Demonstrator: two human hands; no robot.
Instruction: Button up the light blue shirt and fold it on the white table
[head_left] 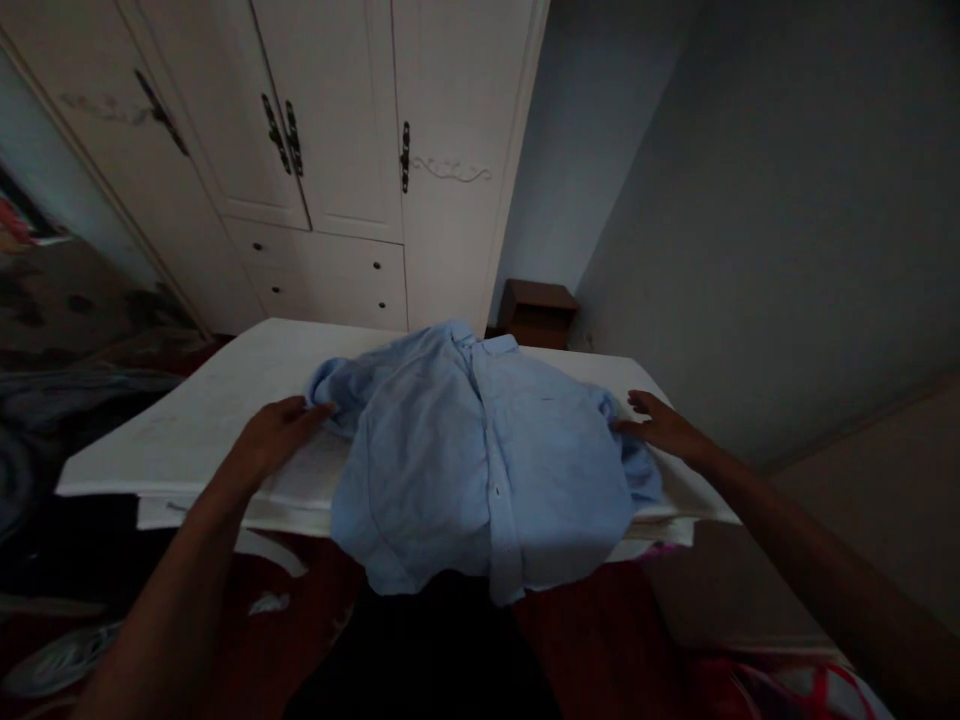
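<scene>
A light blue shirt (pixel 427 450) is lying front up, its collar pointing away from the person and its hem hanging past the near edge of the white surface (pixel 217 400) beneath it. At the shirt's left side, the left hand (pixel 279 435) is holding the bunched sleeve, its fingers apparently pinching the cloth. At the shirt's right side, the right hand (pixel 667 430) is touching the other sleeve; its fingers are looking spread, but whether any are gripping fabric I cannot tell.

The overhanging hem could be dragging the shirt nearer the person if both sleeves were let go; an uneven pull could be twisting the button front, and the crumpled sleeves could be setting creases.

The surface is extending beyond the shirt on both sides, with layers showing under its edge. Beyond the collar, a pale wardrobe (pixel 337 190) is standing, with a small brown cabinet (pixel 538 300) to its right. Below the shirt, a reddish floor (pixel 600 640) is showing, and a shoe (pixel 64 660) is resting to the lower left. Dim light is dulling everything around the shirt.
</scene>
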